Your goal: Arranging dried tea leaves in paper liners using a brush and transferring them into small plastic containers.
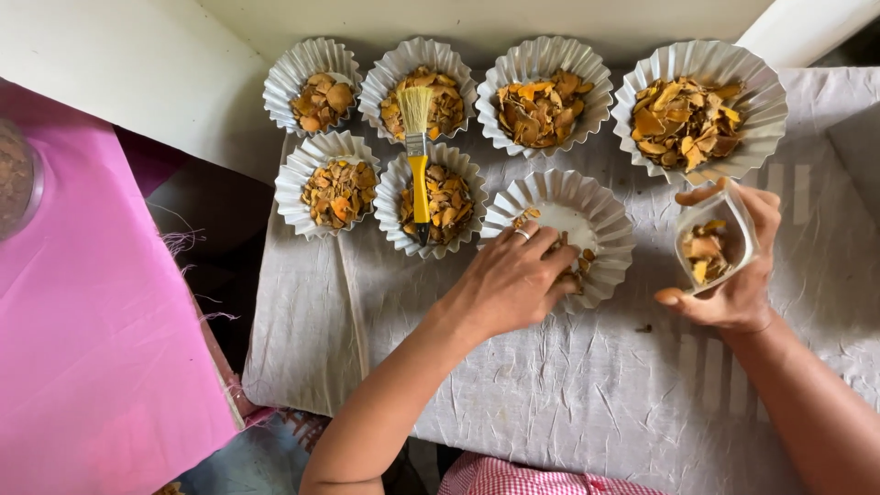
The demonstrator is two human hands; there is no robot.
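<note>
Here the left hand (513, 280) lies palm down, fingers bent together into the nearly empty fluted tray (600, 211), its fingertips hidden among the few orange-brown dried slices (579, 266) left there; whether it pinches any cannot be told. The right hand (733, 266), just right of that tray, is clamped around a small clear pouch (713, 243) partly filled with slices. Beyond the tray stand six fuller fluted trays (541, 87); a yellow-handled brush (418, 151) rests across two of them. Both forearms are cut off below.
</note>
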